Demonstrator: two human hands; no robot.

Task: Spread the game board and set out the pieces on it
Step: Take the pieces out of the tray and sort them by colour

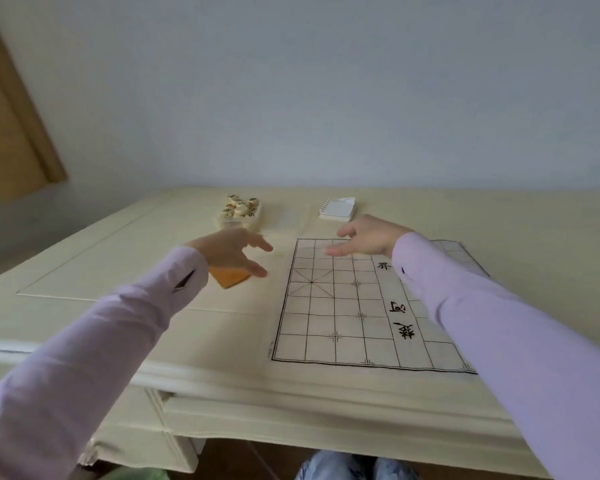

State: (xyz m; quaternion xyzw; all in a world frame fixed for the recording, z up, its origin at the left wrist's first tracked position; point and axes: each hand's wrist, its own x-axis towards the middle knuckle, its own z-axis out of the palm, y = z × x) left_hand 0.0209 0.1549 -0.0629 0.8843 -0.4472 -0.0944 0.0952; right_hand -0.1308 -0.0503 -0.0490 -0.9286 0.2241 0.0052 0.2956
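1. Game board (343,306) lies spread flat beneath your right hand (368,237), which hangs over its far corner, fingers loosely apart and empty
2. Your left hand (229,251), also empty with fingers spread, is above an orange flat object (229,278); touching or not, I cannot tell
3. Just beyond your left hand the pieces (240,206) sit heaped in their box (253,221)
4. Spreading looks done; no piece is on the grid, so all the setting out is left
5. Its long axis runs sideways, from between your hands out under your right sleeve (499,323), the two camps facing left and right
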